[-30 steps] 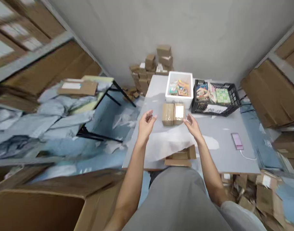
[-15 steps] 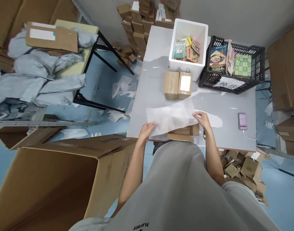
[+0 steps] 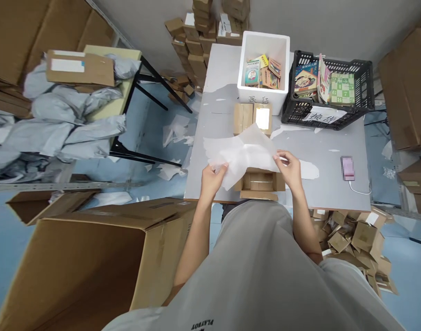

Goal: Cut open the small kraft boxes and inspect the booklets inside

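The left hand (image 3: 212, 181) and right hand (image 3: 290, 170) pinch the white sheet (image 3: 246, 151) at its left and right sides, seemingly to hold it spread by the near, open carton (image 3: 257, 182).

Grey shirt (image 3: 245, 257): PLAYBOY printed on it. White foam box (image 3: 244, 95): 退货 handwritten, front wall. Black crate (image 3: 362, 100): paper sign (image 3: 323, 115) on front, handwritten 换货. Inside crate, blue book (image 3: 306, 77): title characters, 知识儿歌 legible; green book (image 3: 342, 89): digits in a grid, too small to list surely. White label (image 3: 262, 118) on brown carton (image 3: 243, 117): unreadable.
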`<state>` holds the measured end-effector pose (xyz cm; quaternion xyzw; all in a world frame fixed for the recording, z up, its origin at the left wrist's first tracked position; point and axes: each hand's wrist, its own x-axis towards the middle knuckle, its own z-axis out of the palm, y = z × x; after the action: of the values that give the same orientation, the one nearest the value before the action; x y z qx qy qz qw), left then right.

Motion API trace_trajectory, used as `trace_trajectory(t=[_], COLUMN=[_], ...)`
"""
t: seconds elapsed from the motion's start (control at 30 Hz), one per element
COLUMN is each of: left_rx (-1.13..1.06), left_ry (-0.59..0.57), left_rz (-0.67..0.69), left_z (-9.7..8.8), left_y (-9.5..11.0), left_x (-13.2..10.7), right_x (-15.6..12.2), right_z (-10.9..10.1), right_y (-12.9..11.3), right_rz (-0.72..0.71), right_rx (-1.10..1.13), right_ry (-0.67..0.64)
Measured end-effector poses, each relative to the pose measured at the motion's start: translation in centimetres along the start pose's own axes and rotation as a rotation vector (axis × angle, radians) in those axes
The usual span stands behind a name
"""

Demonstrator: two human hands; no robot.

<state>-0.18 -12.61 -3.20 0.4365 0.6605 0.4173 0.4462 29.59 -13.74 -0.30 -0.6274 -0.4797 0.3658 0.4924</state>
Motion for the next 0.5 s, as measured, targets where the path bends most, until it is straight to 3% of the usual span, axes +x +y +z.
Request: trace_trajectory(t=[0.13, 0.23, 0.37, 0.5], left_rx=[-0.032, -0.087, -0.054, -0.104], left_ry=[0.073, 0.028, -0.028, -0.075], left_rz=[-0.112, -0.164, -0.165, -0.145], left_z=[-1.4, -2.0, -1.2, -0.3], left_y=[-1.8, -3.0, -3.2, -1.4], left_x=[0.6, 0.4, -0.3, -1.4], right_x=[0.8, 0.2, -0.7, -1.2], right_z=[-3.5, -5.3, -5.3, -4.6], right_y=[4.1, 5.6, 5.4, 3.1], right_rz=[0.175, 0.245, 0.265, 0.203], right_rx=[0.001, -0.036, -0.058, -0.123], right_ry=[0.178, 0.173, 0.142, 0.145])
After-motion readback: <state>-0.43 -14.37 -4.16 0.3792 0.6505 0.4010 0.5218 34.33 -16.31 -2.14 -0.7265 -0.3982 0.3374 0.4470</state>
